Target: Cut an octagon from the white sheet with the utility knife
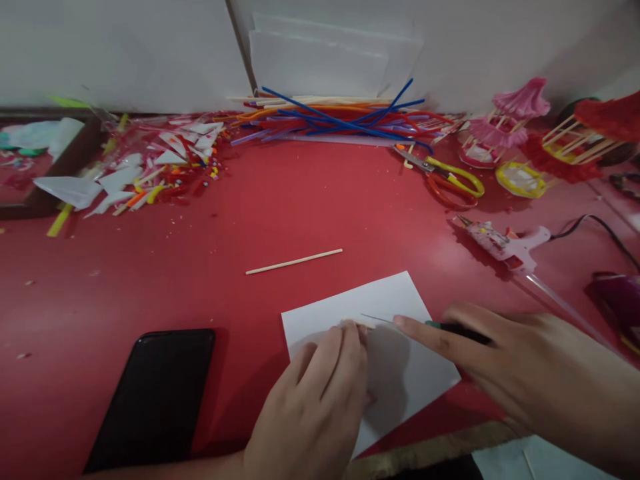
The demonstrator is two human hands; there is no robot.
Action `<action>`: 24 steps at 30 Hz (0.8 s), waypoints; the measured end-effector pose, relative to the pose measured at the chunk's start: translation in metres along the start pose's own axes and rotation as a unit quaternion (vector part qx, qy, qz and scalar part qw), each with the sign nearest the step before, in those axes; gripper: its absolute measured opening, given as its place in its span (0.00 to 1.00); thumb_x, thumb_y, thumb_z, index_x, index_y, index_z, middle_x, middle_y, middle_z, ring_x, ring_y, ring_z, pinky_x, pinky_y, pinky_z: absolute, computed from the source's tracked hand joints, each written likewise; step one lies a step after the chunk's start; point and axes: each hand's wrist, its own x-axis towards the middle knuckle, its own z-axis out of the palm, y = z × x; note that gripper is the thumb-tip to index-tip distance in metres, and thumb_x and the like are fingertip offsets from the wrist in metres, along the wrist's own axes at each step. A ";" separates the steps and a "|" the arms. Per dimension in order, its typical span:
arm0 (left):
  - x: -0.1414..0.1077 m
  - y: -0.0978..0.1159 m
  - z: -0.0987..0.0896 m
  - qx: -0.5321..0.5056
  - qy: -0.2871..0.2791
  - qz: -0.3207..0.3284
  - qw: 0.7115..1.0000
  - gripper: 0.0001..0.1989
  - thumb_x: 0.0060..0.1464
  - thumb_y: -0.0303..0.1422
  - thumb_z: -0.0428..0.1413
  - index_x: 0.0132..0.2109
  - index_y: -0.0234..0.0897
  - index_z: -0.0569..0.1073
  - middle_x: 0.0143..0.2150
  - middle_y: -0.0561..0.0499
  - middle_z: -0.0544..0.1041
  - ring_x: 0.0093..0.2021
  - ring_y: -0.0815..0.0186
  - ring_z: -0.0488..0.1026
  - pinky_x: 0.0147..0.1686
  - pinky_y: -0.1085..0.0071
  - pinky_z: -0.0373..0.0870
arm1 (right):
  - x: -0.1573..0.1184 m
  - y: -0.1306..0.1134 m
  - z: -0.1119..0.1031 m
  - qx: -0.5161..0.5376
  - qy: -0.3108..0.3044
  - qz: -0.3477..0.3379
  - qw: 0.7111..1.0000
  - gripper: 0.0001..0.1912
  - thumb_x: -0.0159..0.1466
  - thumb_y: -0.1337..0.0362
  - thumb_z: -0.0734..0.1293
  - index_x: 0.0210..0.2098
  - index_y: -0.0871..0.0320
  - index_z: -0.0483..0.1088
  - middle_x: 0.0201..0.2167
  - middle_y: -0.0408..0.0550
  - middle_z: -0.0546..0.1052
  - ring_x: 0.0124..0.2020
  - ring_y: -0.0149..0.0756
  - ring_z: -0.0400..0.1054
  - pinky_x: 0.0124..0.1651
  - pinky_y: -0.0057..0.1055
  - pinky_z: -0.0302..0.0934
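Observation:
My left hand [315, 400] pinches a short pale wooden stick [369, 325], most of it hidden under the fingers, against a sheet of white paper [400, 293]. In my right hand [525, 360] is a craft knife with a dark handle [465, 331]. The forefinger lies stretched along it, and the thin blade points left, just above the stick's end; whether they touch I cannot tell. Beyond the paper, a longer wooden stick [294, 261] lies loose on the red table [240, 213].
To the left lies a black phone [150, 400]. Scissors [440, 177] and a glue gun [510, 247] with a cord sit at the right, before small stick-and-clay models [505, 127]. Coloured pipe-cleaner-like strands [345, 123] line the wall, and scraps [165, 167] are heaped back left.

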 end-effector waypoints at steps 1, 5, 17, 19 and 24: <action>0.000 0.000 0.000 -0.001 0.004 0.002 1.000 0.17 0.69 0.28 0.44 0.57 0.24 0.71 0.55 0.42 0.76 0.57 0.56 0.67 0.51 0.59 0.64 | 0.004 -0.001 0.001 0.001 -0.005 -0.003 1.000 0.52 0.48 0.76 0.62 0.70 0.41 0.48 0.28 0.37 0.70 0.17 0.27 0.56 0.22 0.33 0.33; -0.003 0.000 -0.001 0.001 0.017 0.005 1.000 0.17 0.69 0.30 0.45 0.56 0.24 0.71 0.56 0.42 0.75 0.58 0.56 0.66 0.52 0.59 0.63 | 0.014 -0.004 0.007 0.001 -0.001 -0.012 1.000 0.53 0.48 0.77 0.61 0.70 0.42 0.47 0.31 0.40 0.71 0.17 0.28 0.59 0.23 0.33 0.31; -0.004 -0.001 0.001 -0.008 0.024 0.012 1.000 0.17 0.70 0.31 0.45 0.55 0.24 0.72 0.55 0.44 0.75 0.57 0.55 0.67 0.51 0.59 0.63 | 0.018 -0.009 0.013 0.035 -0.007 -0.022 0.999 0.50 0.49 0.78 0.61 0.69 0.43 0.51 0.32 0.40 0.70 0.17 0.31 0.63 0.23 0.31 0.32; -0.004 -0.001 0.001 -0.012 0.023 0.008 1.000 0.17 0.70 0.30 0.44 0.54 0.25 0.72 0.55 0.45 0.76 0.57 0.55 0.67 0.51 0.59 0.63 | 0.019 -0.009 0.011 0.043 -0.005 -0.023 0.999 0.50 0.48 0.78 0.62 0.68 0.43 0.52 0.31 0.40 0.70 0.17 0.31 0.63 0.22 0.31 0.32; -0.002 -0.001 0.003 -0.011 0.032 0.006 0.999 0.17 0.70 0.29 0.43 0.55 0.25 0.72 0.55 0.44 0.76 0.56 0.56 0.67 0.51 0.59 0.63 | 0.019 -0.008 0.010 0.036 0.002 -0.024 0.999 0.50 0.48 0.78 0.62 0.68 0.41 0.52 0.31 0.39 0.70 0.17 0.31 0.63 0.23 0.31 0.32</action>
